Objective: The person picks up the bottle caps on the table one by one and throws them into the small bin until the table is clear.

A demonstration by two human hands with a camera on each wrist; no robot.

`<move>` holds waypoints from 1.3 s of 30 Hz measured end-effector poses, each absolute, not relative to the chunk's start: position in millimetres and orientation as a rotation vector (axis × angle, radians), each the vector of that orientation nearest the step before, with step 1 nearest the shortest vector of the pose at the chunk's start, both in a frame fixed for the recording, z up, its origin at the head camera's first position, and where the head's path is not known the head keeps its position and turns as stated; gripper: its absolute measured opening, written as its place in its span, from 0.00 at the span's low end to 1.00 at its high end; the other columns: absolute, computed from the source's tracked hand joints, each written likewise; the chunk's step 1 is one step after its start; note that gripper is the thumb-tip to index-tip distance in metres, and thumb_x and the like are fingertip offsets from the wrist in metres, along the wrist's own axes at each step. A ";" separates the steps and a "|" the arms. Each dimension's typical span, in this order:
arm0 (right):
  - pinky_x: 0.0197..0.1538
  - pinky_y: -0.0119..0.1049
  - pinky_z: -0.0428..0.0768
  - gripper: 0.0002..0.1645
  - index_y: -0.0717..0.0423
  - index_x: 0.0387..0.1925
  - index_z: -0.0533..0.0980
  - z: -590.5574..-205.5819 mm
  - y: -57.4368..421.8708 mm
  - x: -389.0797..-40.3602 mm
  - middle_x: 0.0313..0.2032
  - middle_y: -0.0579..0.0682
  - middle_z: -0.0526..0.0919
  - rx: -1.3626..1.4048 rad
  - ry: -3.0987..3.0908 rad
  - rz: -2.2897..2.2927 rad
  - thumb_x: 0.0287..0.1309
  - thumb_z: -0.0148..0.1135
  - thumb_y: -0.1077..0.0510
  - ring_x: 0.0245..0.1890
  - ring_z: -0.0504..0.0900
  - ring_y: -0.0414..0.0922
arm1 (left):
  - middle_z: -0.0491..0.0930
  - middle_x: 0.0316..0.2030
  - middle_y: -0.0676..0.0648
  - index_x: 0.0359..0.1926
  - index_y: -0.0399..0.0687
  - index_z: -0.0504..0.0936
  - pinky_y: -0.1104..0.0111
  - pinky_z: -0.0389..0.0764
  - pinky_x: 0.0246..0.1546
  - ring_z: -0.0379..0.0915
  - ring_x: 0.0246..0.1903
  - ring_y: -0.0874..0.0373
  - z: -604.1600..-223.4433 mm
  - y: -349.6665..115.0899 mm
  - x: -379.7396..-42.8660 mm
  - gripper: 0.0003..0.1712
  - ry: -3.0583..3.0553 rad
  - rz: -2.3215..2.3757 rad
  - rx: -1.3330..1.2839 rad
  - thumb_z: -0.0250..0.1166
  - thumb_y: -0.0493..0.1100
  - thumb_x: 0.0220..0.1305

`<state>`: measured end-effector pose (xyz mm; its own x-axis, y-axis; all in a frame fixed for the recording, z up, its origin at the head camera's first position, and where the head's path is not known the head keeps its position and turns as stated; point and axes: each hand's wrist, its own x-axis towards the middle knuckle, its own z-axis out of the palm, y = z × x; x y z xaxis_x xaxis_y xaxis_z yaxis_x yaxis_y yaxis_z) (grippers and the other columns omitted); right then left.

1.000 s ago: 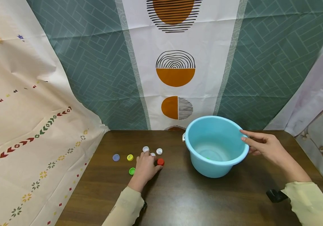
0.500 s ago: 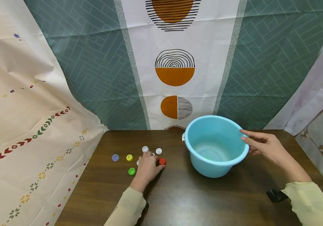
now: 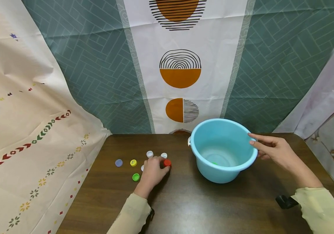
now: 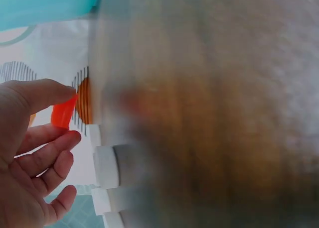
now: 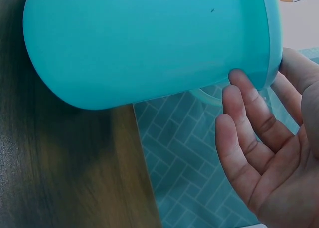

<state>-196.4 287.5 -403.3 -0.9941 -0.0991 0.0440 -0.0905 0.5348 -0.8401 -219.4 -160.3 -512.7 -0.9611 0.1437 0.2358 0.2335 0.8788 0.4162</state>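
Observation:
My left hand [image 3: 153,170] pinches a red bottle cap [image 3: 167,162] between thumb and forefinger. In the left wrist view, the red cap [image 4: 64,111] sits apart from the tabletop, the other fingers loosely bent below it. White bottle caps [image 3: 149,154] lie around that hand, one partly hidden behind it. At the right, my right hand [image 3: 275,151] holds the rim of a light-blue tub [image 3: 224,174]. In the right wrist view, the thumb and forefinger are at the tub's rim [image 5: 273,39], and the other fingers reach along its outside wall. A small green thing [image 3: 214,163] lies inside the tub.
Left of the left hand, a blue cap [image 3: 118,162], a yellow cap [image 3: 133,162] and a green cap [image 3: 136,177] lie on the dark wooden table [image 3: 202,208]. A patterned curtain [image 3: 184,74] hangs behind the table's far edge.
The red cap, in my left hand's pinch now, has shifted slightly right and then up in the head view, off the table. My right hand and the tub stay in place.

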 end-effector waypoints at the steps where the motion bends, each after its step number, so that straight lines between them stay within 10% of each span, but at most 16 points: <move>1: 0.35 0.41 0.84 0.35 0.53 0.67 0.70 -402.8 287.3 -196.4 0.50 0.60 0.80 -0.169 2.743 -1.501 0.65 0.60 0.42 0.34 0.86 0.46 | 0.83 0.34 0.51 0.40 0.48 0.87 0.56 0.73 0.37 0.74 0.31 0.54 -510.4 -160.4 -219.5 0.15 -2.837 -0.706 -0.273 0.74 0.48 0.52; 9: 0.36 0.43 0.84 0.36 0.53 0.68 0.69 -400.4 285.9 -195.7 0.51 0.62 0.79 -0.153 2.740 -1.486 0.65 0.60 0.40 0.34 0.86 0.45 | 0.82 0.33 0.50 0.44 0.49 0.86 0.67 0.74 0.27 0.71 0.31 0.56 -495.1 -160.3 -220.3 0.16 -2.717 -0.890 -0.247 0.73 0.46 0.53; 39: 0.36 0.40 0.83 0.36 0.52 0.69 0.68 -402.9 288.9 -196.6 0.54 0.63 0.78 -0.169 2.722 -1.492 0.65 0.59 0.40 0.35 0.86 0.45 | 0.82 0.32 0.54 0.41 0.53 0.87 0.56 0.77 0.38 0.76 0.36 0.54 -415.1 -130.6 -221.6 0.15 -2.271 -1.446 -0.282 0.76 0.50 0.53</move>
